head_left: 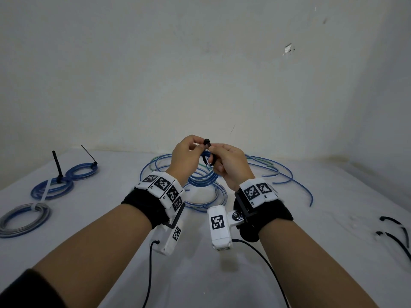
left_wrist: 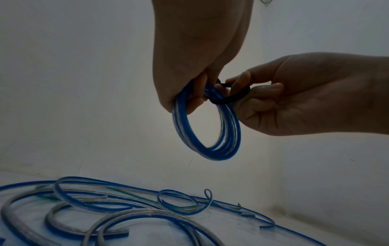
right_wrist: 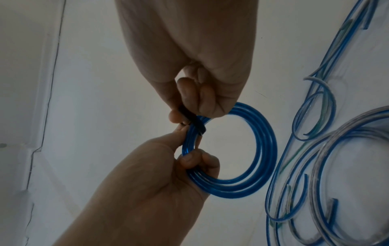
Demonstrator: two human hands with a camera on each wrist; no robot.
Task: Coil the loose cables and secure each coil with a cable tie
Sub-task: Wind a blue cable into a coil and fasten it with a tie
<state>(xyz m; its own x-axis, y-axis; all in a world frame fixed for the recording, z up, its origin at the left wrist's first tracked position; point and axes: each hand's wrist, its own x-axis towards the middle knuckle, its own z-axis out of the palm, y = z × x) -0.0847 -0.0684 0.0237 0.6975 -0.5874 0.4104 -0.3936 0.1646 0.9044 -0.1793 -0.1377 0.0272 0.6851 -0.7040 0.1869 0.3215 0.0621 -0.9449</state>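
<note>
A small coil of blue cable (head_left: 202, 179) hangs between both hands above the table; it shows clearly in the left wrist view (left_wrist: 212, 146) and the right wrist view (right_wrist: 261, 149). My left hand (head_left: 195, 148) grips the coil's upper left side (left_wrist: 197, 98), fingers curled through the ring (right_wrist: 190, 158). A black cable tie (head_left: 208, 160) loops round the coil's strands (left_wrist: 228, 99) (right_wrist: 194, 122). My right hand (head_left: 214, 150) pinches this tie beside its square head (left_wrist: 252, 86) (right_wrist: 185, 113).
Loose blue and clear cables (head_left: 201, 206) sprawl on the white table (head_left: 200, 274) under the hands (left_wrist: 88, 198). Three tied coils lie at the left (head_left: 82, 172) (head_left: 52, 188) (head_left: 22, 218). Spare black ties (head_left: 395, 225) lie at the right edge. A wall stands close behind.
</note>
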